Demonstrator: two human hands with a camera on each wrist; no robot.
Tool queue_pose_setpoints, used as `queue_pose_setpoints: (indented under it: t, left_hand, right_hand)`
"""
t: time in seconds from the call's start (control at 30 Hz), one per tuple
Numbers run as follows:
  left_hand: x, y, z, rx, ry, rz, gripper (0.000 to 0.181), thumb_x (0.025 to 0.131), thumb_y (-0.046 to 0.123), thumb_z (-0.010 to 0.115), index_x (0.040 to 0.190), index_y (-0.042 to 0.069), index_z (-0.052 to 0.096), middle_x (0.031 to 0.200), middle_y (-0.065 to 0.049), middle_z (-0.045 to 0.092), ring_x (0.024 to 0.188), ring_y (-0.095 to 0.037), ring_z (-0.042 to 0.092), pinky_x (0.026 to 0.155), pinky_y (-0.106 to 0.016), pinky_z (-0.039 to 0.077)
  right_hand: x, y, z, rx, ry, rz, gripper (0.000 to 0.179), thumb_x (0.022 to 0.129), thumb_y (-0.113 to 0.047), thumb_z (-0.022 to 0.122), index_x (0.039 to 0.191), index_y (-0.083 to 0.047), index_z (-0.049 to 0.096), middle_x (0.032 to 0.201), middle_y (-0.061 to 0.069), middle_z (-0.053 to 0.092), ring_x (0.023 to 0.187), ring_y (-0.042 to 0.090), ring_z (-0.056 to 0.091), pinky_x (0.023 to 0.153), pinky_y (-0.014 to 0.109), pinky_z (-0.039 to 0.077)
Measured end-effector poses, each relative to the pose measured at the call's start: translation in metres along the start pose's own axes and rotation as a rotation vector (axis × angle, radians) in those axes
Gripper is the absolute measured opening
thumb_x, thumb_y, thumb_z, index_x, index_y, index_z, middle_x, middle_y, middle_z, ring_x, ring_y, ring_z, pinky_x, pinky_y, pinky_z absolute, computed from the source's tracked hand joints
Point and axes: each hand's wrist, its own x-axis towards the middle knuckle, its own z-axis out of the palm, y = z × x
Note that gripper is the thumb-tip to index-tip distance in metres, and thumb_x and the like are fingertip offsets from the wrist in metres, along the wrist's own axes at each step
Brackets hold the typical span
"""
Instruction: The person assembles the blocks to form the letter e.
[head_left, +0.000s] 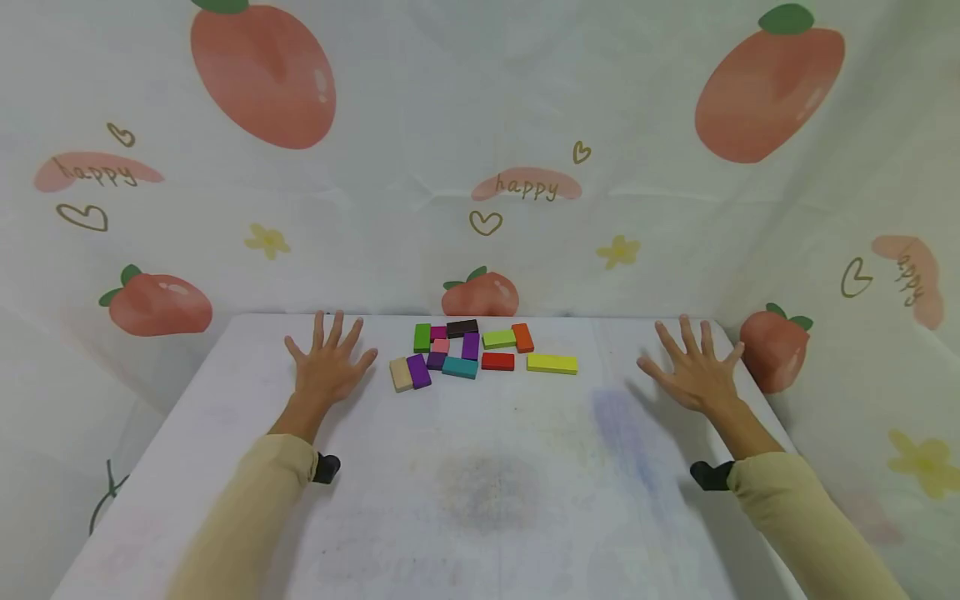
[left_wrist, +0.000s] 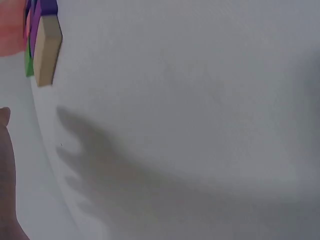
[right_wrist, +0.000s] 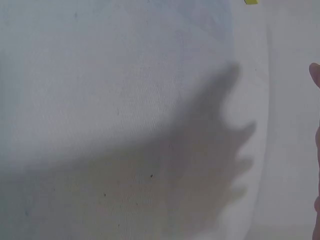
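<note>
Near the table's far left corner, my left hand (head_left: 326, 367) is held with fingers spread and nothing in it. My right hand (head_left: 697, 371) does likewise near the far right corner. Between them lies a group of coloured wooden blocks. Nearest the left hand are a beige block (head_left: 401, 374) and a purple block (head_left: 418, 371), side by side. A green block (head_left: 422, 337), teal block (head_left: 460, 367), dark brown block (head_left: 462, 328), red block (head_left: 498, 361) and orange block (head_left: 522, 337) are among the others. A long yellow block (head_left: 552, 363) lies closest to the right hand.
The white table (head_left: 495, 558) has grey and blue smudges. Behind it hangs a white cloth (head_left: 405, 208) printed with fruit and hearts. Each sleeve cuff has a dark wrist device, the left device (head_left: 327, 468) and the right device (head_left: 712, 476). Hand shadows fall on the tabletop.
</note>
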Motion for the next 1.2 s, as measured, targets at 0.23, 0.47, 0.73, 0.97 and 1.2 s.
queue_pose_setpoints:
  t: [0.23,0.47,0.73,0.97,1.2]
  left_hand:
    - [0.009,0.027,0.012,0.034,0.036,0.052,0.073,0.100,0.058,0.037,0.159,0.017,0.024,0.166,-0.016,0.008,0.150,-0.041,-0.009,0.103,-0.080,-0.006]
    - [0.011,0.062,0.017,0.061,0.038,0.111,0.072,0.099,0.058,0.039,0.159,0.020,0.026,0.166,-0.013,0.013,0.151,-0.039,-0.006,0.106,-0.079,0.000]
    - [0.011,0.096,0.023,0.041,0.056,0.205,0.070,0.098,0.058,0.042,0.157,0.022,0.031,0.166,-0.010,0.017,0.152,-0.037,0.003,0.108,-0.077,0.002]
    - [0.010,0.118,0.028,0.034,0.013,0.278,0.067,0.101,0.055,0.041,0.158,0.022,0.030,0.164,-0.007,0.022,0.152,-0.034,0.008,0.109,-0.076,0.004]
    - [0.008,0.135,0.034,0.012,-0.018,0.322,0.068,0.100,0.056,0.041,0.158,0.022,0.030,0.164,-0.006,0.024,0.152,-0.031,0.011,0.111,-0.074,0.004]
  right_hand:
    - [0.002,-0.010,0.003,-0.006,0.002,-0.024,0.087,0.095,-0.071,0.033,0.161,-0.019,0.012,0.164,0.023,-0.002,0.147,0.051,-0.007,0.096,0.080,-0.020]
    - [0.003,-0.022,0.005,0.004,-0.017,-0.039,0.086,0.096,-0.070,0.034,0.161,-0.018,0.014,0.165,0.021,0.000,0.148,0.050,-0.006,0.097,0.081,-0.018]
    - [0.004,-0.036,0.008,-0.006,-0.042,-0.069,0.086,0.096,-0.071,0.034,0.161,-0.018,0.015,0.165,0.019,0.003,0.148,0.049,-0.003,0.100,0.081,-0.014]
    - [0.003,-0.049,0.017,0.045,-0.035,-0.132,0.083,0.097,-0.066,0.040,0.160,-0.016,0.020,0.165,0.021,0.005,0.149,0.048,0.003,0.104,0.078,-0.011]
    - [0.004,-0.063,0.027,0.089,-0.029,-0.234,0.078,0.098,-0.058,0.045,0.158,-0.012,0.026,0.164,0.020,0.013,0.149,0.044,0.013,0.109,0.075,-0.003]
